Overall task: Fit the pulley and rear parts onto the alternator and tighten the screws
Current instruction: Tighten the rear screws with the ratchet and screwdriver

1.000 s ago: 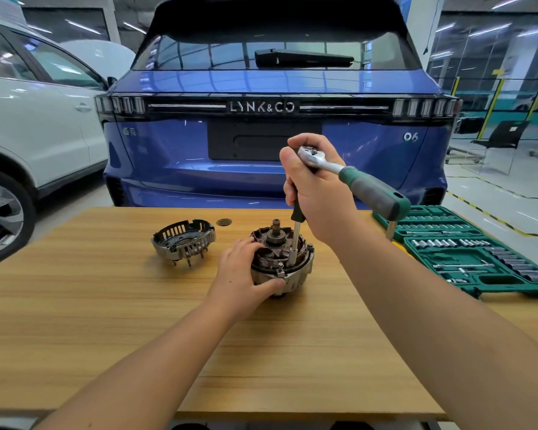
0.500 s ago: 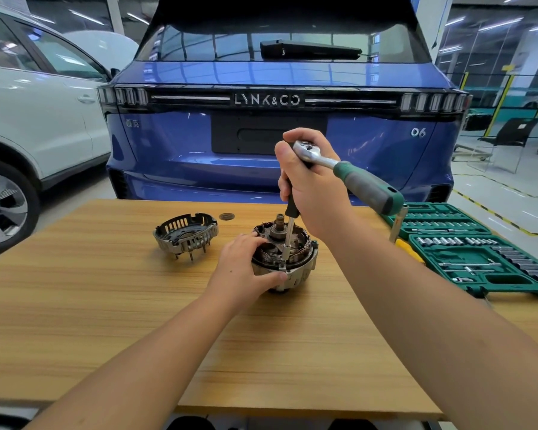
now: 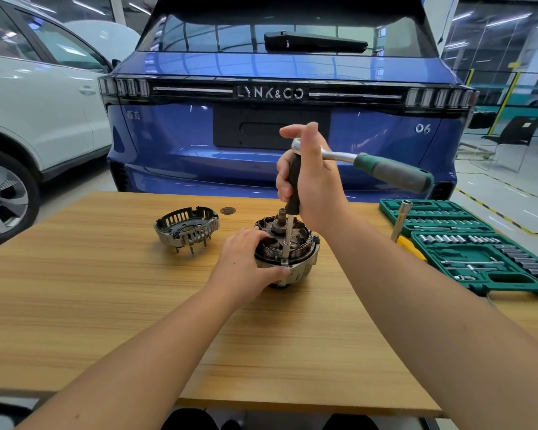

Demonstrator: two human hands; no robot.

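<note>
The alternator (image 3: 302, 243) stands on the wooden table (image 3: 106, 305), copper windings and centre shaft facing up. My left hand (image 3: 246, 262) grips its left side, thumb at the front rim. My right hand (image 3: 311, 178) holds the black extension grip of a ratchet wrench (image 3: 395, 169) upright; the green handle points right. The thin steel extension (image 3: 288, 240) runs down to a screw at the alternator's front rim. A separate slotted rear housing (image 3: 187, 226) lies to the left on the table.
An open green socket set (image 3: 479, 252) lies at the table's right, with a loose steel extension bar (image 3: 401, 218) leaning at its left edge. A small round disc (image 3: 228, 210) lies behind the alternator. A blue car (image 3: 261, 119) stands behind the table, a white car (image 3: 28, 103) at left.
The ratchet handle has swung from pointing down-right to nearly level. The extension tip has shifted from the alternator's top toward its front rim. My left hand keeps its hold.
</note>
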